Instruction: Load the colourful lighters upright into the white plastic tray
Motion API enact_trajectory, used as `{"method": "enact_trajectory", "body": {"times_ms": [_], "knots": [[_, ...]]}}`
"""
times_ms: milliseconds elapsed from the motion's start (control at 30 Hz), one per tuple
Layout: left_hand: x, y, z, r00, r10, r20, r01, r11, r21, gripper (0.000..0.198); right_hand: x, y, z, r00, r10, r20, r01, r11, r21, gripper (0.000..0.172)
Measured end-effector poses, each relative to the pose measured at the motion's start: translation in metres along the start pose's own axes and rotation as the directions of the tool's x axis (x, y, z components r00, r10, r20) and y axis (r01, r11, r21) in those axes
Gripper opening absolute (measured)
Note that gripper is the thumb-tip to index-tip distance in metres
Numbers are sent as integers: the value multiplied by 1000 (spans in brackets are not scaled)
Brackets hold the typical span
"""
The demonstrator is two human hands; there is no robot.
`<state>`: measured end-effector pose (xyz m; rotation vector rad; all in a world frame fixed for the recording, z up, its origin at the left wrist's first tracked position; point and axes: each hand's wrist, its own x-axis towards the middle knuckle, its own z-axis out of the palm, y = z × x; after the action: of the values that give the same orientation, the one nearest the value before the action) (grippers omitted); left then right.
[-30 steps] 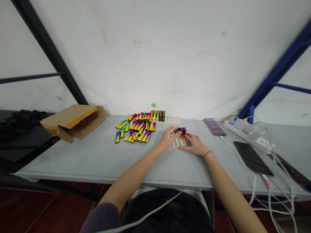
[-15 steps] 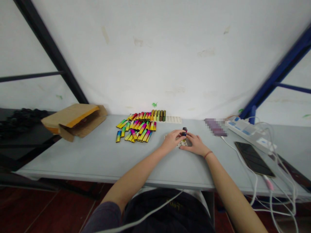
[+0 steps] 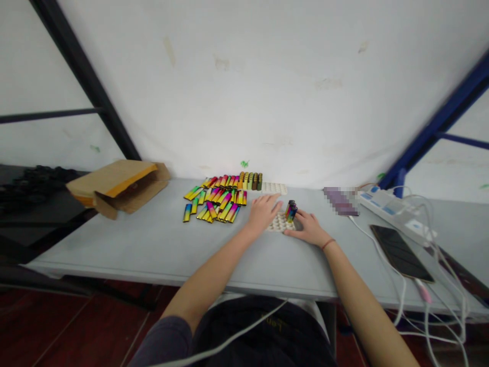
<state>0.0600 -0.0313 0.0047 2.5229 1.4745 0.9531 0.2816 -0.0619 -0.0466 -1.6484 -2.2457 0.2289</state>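
A white tray with rows of round holes [image 3: 277, 222] lies on the table in front of me. Near its right end stand a few upright lighters with shiny rainbow bodies and black tops [image 3: 291, 210]. My right hand [image 3: 308, 229] grips the right end of this tray, thumb at the front edge and fingers beside the lighters. Just left of them, my left hand [image 3: 263, 211] hovers over the tray's left part, its fingers spread and holding nothing. Further left lies a loose pile of shiny multicoloured tubes, the size of lighters [image 3: 217, 201].
A block of upright pieces [image 3: 251, 180] stands by the wall, beside a second white holed tray [image 3: 275, 188]. An opened cardboard box [image 3: 118, 186] is at the left. On the right are a phone [image 3: 400, 253], a power strip [image 3: 395, 214], a blurred purple item [image 3: 341, 201] and tangled white cables.
My left hand has let go of a lighter and drawn back left, fingers opening. More of the tray and the upright lighters shows. My right hand has barely moved.
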Motion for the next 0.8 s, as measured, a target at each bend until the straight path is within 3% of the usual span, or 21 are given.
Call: {"method": "enact_trajectory", "body": {"times_ms": [67,167,267,433,567,667,733,800], "knots": [[6,-18,-12,978,-194,-72,203,966,158,39,0,0,-1,1000,-1,5,1,1000,5,73],[12,-46,-24,908,-403,-117,419,849,322,38,0,0,-1,1000,-15,5,15,1000,13,73],[15,-62,-27,875,-472,-106,473,791,388,37,0,0,-1,1000,-6,6,6,1000,18,74],[14,-63,-19,885,-457,-89,455,809,373,32,0,-1,-2,999,11,30,-12,1000,21,75],[16,-67,-15,902,-395,-175,427,876,223,37,0,-2,-2,1000,17,26,-17,1000,18,74],[22,-75,-13,911,-303,-279,298,953,-63,32,0,-2,-2,999,17,31,-17,999,28,75],[26,-77,-11,902,-298,-311,204,932,-299,25,0,-2,-2,999,17,34,-18,999,35,75],[28,-74,-8,892,-382,-242,215,828,-518,21,0,-2,-3,999,13,32,-14,999,36,75]]}}
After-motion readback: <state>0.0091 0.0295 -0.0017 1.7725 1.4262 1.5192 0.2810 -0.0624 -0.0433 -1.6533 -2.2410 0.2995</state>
